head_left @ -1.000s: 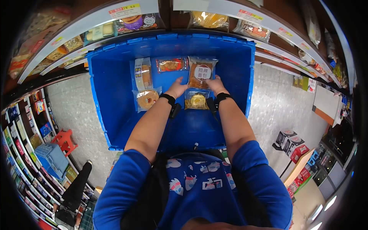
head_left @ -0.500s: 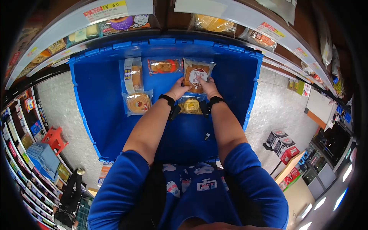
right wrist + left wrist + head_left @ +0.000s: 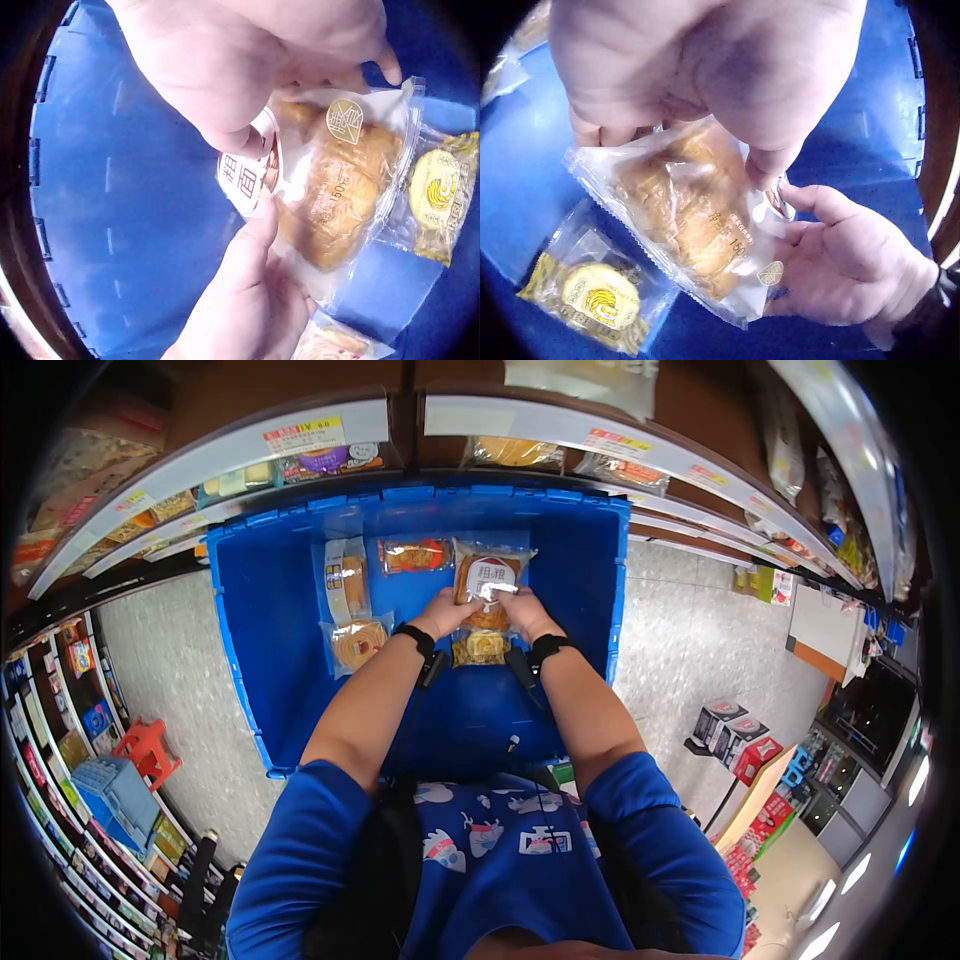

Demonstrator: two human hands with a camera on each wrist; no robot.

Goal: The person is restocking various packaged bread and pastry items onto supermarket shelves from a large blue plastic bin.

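A clear bag of brown bread (image 3: 487,585) with a round white label is held between my two hands inside the blue crate (image 3: 420,715). My left hand (image 3: 440,616) grips its left side, thumb on top. On the right side, my right hand (image 3: 530,614) grips it with the thumb across the label. The wrist views show the bag's near end, printed "150" (image 3: 739,244). Just nearer to me lies a yellow tiger-print cake pack (image 3: 436,191). To the left are a tall bread pack (image 3: 347,582), a round coiled pastry (image 3: 358,645) and a red-printed bread pack (image 3: 415,556).
Shelves of packaged bread with a price rail (image 3: 560,428) run along the crate's far side. On the floor at left stand a red stool (image 3: 150,753) and a blue basket (image 3: 115,800). Stacked boxes (image 3: 738,738) stand at right. A person's dark-clothed leg (image 3: 198,880) shows at lower left.
My left hand has closed in from beside the bread bag and now grips it along with the right. The bag has come a little nearer to me, and the head view has shifted.
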